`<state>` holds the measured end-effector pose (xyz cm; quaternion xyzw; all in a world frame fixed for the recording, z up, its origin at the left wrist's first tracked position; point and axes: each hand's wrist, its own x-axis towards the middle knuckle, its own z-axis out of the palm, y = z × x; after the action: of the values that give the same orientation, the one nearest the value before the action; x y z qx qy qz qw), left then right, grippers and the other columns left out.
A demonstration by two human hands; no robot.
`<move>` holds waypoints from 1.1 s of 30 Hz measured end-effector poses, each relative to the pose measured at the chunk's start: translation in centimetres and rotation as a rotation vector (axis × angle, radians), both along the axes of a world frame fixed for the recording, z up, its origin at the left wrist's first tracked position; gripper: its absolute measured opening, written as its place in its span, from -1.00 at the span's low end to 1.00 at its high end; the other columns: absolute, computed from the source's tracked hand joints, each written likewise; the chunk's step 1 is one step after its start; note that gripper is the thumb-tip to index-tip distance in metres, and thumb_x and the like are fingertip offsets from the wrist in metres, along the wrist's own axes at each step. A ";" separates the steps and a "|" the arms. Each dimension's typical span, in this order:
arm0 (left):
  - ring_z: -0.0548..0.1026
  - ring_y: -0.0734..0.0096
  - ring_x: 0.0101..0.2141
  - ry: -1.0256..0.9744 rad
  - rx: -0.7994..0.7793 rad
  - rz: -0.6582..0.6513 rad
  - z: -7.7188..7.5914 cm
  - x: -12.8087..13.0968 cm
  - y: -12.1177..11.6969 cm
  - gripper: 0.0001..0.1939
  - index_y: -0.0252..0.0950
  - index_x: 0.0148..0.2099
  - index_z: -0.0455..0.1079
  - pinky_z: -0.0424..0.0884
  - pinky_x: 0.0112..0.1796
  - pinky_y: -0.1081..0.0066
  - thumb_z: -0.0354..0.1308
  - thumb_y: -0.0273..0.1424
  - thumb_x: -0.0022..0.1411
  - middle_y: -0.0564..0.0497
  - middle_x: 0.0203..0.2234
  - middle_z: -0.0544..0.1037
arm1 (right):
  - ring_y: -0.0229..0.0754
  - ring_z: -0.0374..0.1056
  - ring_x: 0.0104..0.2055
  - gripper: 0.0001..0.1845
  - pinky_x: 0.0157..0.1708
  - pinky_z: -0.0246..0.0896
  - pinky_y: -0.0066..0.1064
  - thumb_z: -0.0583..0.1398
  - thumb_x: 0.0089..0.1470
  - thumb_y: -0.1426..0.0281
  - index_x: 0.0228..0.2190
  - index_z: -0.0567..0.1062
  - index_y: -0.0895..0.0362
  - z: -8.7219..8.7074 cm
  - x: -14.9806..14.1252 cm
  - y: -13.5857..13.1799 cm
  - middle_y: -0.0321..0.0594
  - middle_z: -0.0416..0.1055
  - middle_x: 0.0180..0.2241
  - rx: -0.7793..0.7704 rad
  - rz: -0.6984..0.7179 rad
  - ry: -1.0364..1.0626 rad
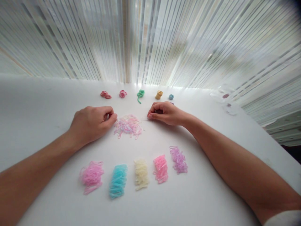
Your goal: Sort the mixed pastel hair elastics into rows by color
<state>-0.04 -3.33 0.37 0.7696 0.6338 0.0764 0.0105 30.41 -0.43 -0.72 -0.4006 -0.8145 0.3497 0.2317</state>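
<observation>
A mixed heap of small pastel elastic bands [128, 125] lies in the middle of the white table [47, 100]. My left hand [92, 123] rests just left of the heap, fingers curled into a loose fist with thumb against forefinger; what it pinches is too small to name. On the heap's right sits my right hand [164, 113], fingers bent and pressed together at the tips beside the heap's edge. Nearer me lie sorted piles: pink [91, 175], turquoise [118, 180], cream [141, 173], rose [161, 168] and lilac [179, 159].
Along the far edge stand small stacks of thicker hair ties: red [105, 94], pink [122, 93], green [140, 93], yellow [159, 94] and blue [171, 97]. Clear plastic containers [224, 97] sit at the far right. Striped sheer curtains [150, 40] hang behind the table.
</observation>
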 end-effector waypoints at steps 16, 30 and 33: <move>0.50 0.18 -0.35 -0.068 0.006 -0.030 -0.3 -0.2 -0.1 -0.63 -0.15 -0.30 0.46 0.07 -0.38 0.28 -0.08 -0.10 0.32 0.01 -0.40 0.61 | -0.25 0.18 -0.40 -0.59 -0.40 0.07 -0.34 0.31 0.18 0.05 -0.35 0.57 0.18 -0.3 0.2 -0.5 -0.27 0.36 -0.42 -0.077 -0.052 0.036; 0.58 0.13 -0.30 -0.079 0.039 -0.082 -0.7 -0.5 0.1 -0.58 -0.15 -0.26 0.51 0.14 -0.39 0.27 -0.11 -0.09 0.38 -0.05 -0.35 0.67 | -0.23 0.18 -0.37 -0.50 -0.36 0.10 -0.34 0.24 0.25 -0.05 -0.35 0.54 0.16 2.2 1.7 -4.7 -0.26 0.35 -0.41 -0.075 -0.160 -0.021; 0.60 0.14 -0.28 -0.064 0.037 -0.080 -0.6 -0.6 0.1 -0.56 -0.14 -0.25 0.51 0.17 -0.38 0.29 -0.13 -0.07 0.38 -0.05 -0.34 0.68 | -0.22 0.20 -0.35 -0.53 -0.33 0.13 -0.33 0.23 0.29 -0.02 -0.34 0.54 0.15 2.2 3.2 -6.7 -0.25 0.38 -0.37 -0.089 -0.216 -0.012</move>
<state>-0.62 -3.25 -0.20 0.7917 0.6003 0.1123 0.0193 33.57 -7.13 1.47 -0.4982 -0.7516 0.3560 0.2455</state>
